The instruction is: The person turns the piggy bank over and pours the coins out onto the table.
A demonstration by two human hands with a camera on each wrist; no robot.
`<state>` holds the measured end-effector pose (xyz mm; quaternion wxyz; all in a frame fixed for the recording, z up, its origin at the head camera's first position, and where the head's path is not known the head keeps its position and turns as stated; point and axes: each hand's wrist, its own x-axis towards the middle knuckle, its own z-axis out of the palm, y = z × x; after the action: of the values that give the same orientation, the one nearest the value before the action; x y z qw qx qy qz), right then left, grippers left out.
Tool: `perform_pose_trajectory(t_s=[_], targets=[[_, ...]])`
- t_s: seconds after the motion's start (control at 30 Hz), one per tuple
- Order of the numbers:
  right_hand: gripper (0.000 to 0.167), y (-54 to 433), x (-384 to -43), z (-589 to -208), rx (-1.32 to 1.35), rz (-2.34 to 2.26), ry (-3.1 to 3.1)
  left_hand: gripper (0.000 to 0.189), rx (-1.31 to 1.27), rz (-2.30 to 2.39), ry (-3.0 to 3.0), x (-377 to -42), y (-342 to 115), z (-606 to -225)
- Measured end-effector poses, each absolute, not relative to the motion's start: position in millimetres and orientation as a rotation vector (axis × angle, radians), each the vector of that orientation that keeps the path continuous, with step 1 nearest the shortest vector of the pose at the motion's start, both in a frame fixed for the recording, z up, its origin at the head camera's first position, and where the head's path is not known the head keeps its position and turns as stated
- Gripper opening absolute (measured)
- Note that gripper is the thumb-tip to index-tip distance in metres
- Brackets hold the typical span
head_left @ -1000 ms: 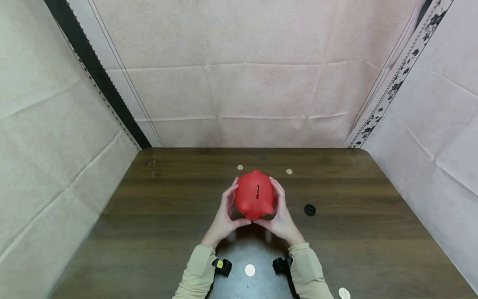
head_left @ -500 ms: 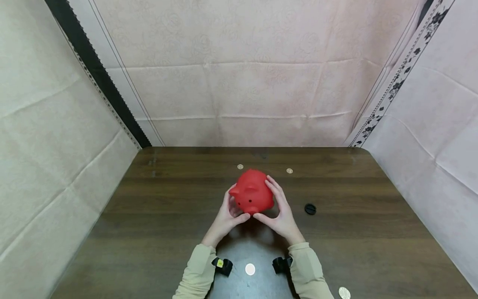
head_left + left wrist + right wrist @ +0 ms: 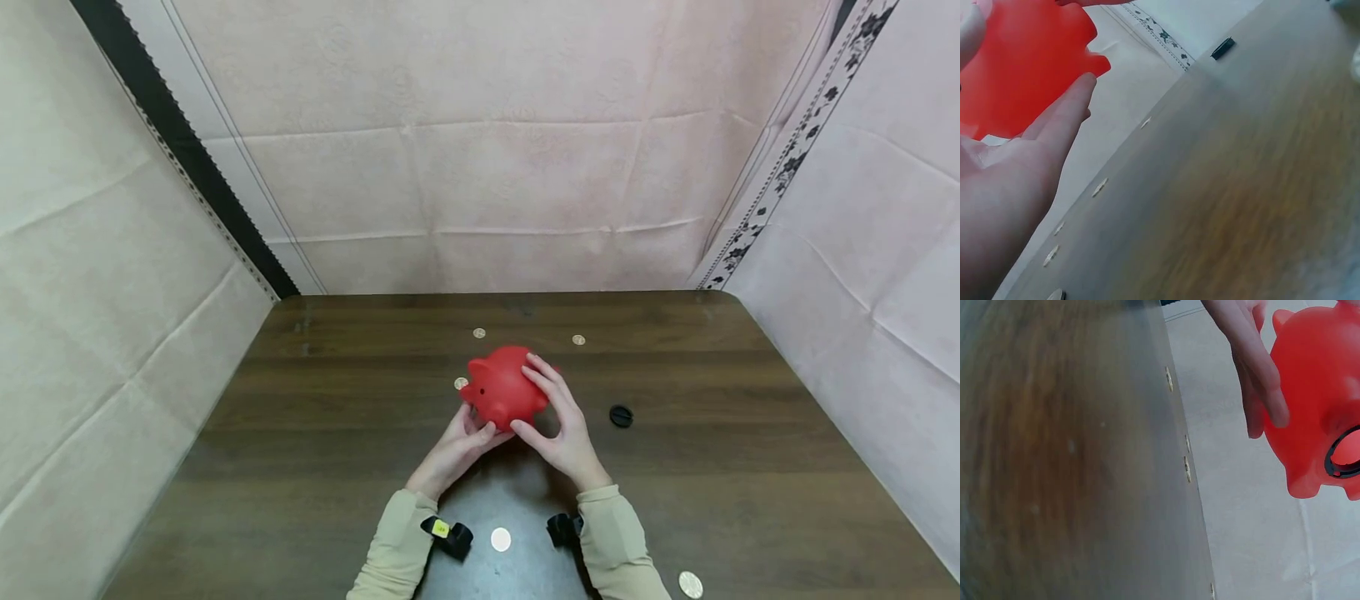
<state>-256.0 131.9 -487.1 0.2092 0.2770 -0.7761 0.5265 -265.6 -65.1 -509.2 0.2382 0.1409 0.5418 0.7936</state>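
Observation:
A red piggy bank (image 3: 504, 388) is held up above the table in both hands, its snout tilted down toward the person. My left hand (image 3: 459, 450) supports it from below, fingers stretched under it and the thumb at its front. The right hand (image 3: 558, 425) grips its right side, fingers over the top and thumb near the snout. In the right wrist view, a black-rimmed round hole (image 3: 1330, 465) shows in the bank's underside. A black round plug (image 3: 621, 416) lies on the table to the right of the hands.
Coins lie on the brown wooden table (image 3: 337, 467): two at the back (image 3: 479, 332), one left of the bank (image 3: 461, 383), one at front right (image 3: 691, 585). A bright white disc (image 3: 501, 540) shows between the forearms. Pale cloth walls (image 3: 480, 183) surround the table.
The piggy bank has turned from slot-up to its face toward the person, then tilted. My left hand has slid from its left side to underneath, uncovering a coin. The right hand shifted slightly.

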Motion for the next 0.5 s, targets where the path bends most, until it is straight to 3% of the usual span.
perform_pose_trajectory(t_s=[0.5], targets=[[0.070,129.9,-257.3,-488.6,0.705,1.561,-2.167,0.081,0.305,2.257,1.599,-265.5,-62.4,-507.4]])
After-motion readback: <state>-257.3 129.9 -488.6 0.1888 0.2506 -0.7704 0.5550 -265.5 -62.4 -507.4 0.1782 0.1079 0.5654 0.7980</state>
